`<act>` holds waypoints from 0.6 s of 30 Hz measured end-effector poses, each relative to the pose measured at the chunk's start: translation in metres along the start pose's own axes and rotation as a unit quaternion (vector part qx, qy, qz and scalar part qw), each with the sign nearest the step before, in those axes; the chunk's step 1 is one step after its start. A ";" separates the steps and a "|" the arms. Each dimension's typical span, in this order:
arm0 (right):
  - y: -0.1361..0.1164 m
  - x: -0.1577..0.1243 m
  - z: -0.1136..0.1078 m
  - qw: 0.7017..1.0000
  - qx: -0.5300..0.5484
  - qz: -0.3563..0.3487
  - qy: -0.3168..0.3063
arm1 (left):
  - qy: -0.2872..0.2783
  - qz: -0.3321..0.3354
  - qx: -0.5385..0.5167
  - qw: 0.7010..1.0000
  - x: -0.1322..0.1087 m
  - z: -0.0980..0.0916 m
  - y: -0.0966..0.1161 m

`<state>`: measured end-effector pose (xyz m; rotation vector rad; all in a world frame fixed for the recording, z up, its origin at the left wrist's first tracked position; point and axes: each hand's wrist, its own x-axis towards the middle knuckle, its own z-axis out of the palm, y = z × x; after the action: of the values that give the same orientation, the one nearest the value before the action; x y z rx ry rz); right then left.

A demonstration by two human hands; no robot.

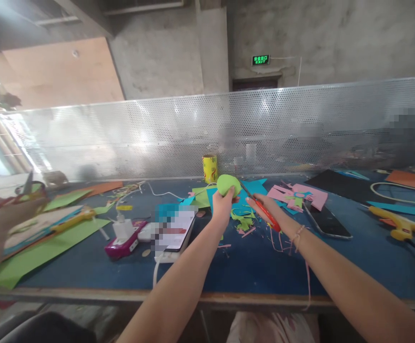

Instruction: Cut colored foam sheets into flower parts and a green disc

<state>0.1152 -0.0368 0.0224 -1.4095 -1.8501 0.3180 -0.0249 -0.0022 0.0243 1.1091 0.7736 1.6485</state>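
My left hand (225, 202) pinches a rounded piece of light green paper (227, 183) above the middle of the table. In my right hand (268, 207) are red-handled scissors (269, 216), their blades pointing up and left toward the paper's right edge. Whether the blades touch the paper I cannot tell. Beneath my hands lie blue paper (253, 188) and green paper scraps (243, 220). Pink cut paper (312, 194) is just right of my right hand, partly over a dark phone (328, 221).
A phone with a lit screen (178, 231) rests left of my left forearm, beside a purple power strip (125, 240). Yellow glue guns lie at right (400, 223) and left (73, 220). A yellow can (210, 168) stands before the perforated metal screen (178, 138). Another person's hands (21, 209) work at far left.
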 end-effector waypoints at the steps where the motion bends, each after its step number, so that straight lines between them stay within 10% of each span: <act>1: -0.001 -0.001 0.000 1.000 0.005 0.003 -0.003 | -0.002 0.000 0.011 1.000 -0.001 0.001 0.000; 18: -0.008 -0.004 -0.005 0.998 0.049 0.026 -0.028 | -0.023 -0.005 0.053 0.998 -0.005 0.002 0.002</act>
<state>0.1139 -0.0442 0.0291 -1.3969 -1.8197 0.4725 -0.0235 -0.0080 0.0254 1.2104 0.8430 1.5828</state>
